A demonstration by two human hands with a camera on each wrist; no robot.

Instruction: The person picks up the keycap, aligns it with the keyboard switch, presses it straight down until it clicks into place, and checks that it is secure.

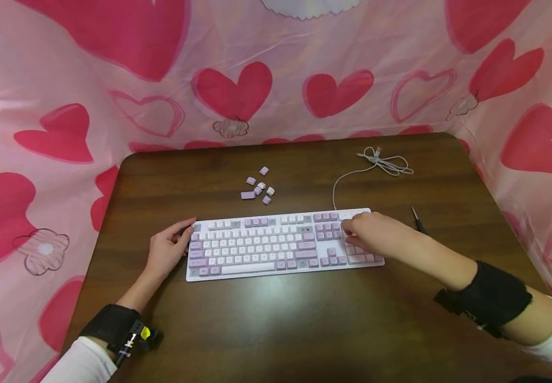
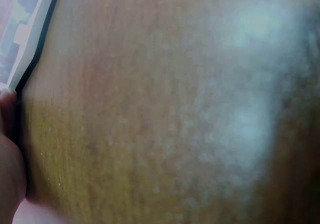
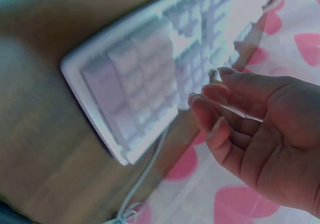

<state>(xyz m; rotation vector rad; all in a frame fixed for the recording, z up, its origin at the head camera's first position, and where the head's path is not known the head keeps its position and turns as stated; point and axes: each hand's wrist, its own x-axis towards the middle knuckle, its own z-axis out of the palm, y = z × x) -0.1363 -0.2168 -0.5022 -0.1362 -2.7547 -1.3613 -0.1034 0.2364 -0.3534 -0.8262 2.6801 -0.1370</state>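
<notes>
A white and lilac keyboard (image 1: 249,246) lies on the brown table, with several grey spots among its keys; whether these are bare switches is too small to tell. My left hand (image 1: 168,249) rests against the keyboard's left edge, thumb and fingers touching its side. Only a sliver of that hand (image 2: 11,166) shows in the left wrist view, beside the keyboard's rim. Over the number pad hovers my right hand (image 1: 370,234). In the right wrist view its fingers (image 3: 220,134) are loosely bent, with nothing visible between them and the thumb. Behind the keyboard lie several loose keycaps (image 1: 248,195).
From the keyboard's back edge a pale cable (image 1: 391,165) runs to a tied coil at the table's back right. A thin screwdriver-like tool (image 1: 418,222) with a dark handle lies right of the keyboard, partly behind my right forearm. A heart-patterned cloth (image 1: 281,48) hangs around the table (image 1: 276,330).
</notes>
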